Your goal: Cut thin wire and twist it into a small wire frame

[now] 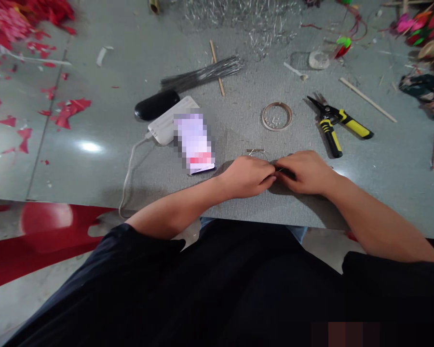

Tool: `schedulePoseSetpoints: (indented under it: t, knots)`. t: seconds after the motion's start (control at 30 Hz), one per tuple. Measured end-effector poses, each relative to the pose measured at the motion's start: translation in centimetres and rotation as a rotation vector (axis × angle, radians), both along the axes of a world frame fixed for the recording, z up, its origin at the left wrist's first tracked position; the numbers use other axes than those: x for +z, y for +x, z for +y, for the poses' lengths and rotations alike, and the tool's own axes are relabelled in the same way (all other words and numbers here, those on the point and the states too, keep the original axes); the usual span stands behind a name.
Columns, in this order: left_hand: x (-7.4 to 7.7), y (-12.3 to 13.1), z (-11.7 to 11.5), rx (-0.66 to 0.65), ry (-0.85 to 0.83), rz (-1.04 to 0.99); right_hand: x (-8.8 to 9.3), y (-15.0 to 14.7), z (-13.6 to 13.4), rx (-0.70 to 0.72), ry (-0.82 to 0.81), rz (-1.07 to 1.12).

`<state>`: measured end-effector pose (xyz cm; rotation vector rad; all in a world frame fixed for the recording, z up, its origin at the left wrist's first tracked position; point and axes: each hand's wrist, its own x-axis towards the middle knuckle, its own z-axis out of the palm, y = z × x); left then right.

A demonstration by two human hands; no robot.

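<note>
Evidently, your left hand (251, 176) and right hand (305, 171) meet at the fingertips, both pinched closed on a thin wire (280, 169) largely hidden by your fingers. You seem to be shaping or joining it; the next move likely calls for a steady left pinch while the right turns the wire. It is held low over your side of the grey tabletop (104, 101), slender and shiny where it shows. A fine arc (264, 153) curves just beyond your left knuckles; whether it is the same piece cannot be told. Farther out lie a ring (277, 128), yellow-and-black pliers (329, 114) and a bundle of straight wires (202, 74).
</note>
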<state>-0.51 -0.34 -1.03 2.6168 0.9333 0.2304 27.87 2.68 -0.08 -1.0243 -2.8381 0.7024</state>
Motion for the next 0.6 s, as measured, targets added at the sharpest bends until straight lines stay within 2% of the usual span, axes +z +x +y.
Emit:
schedulePoseSetpoints:
  t: [0.33, 0.6]
  knots:
    - [0.70, 0.09, 0.06, -0.009, -0.007, 0.057, 0.12, -0.16, -0.03, -0.008, 0.007, -0.008]
    - [0.41, 0.18, 0.02, -0.001, 0.012, 0.062, -0.24, -0.11, -0.09, -0.008, 0.038, -0.017]
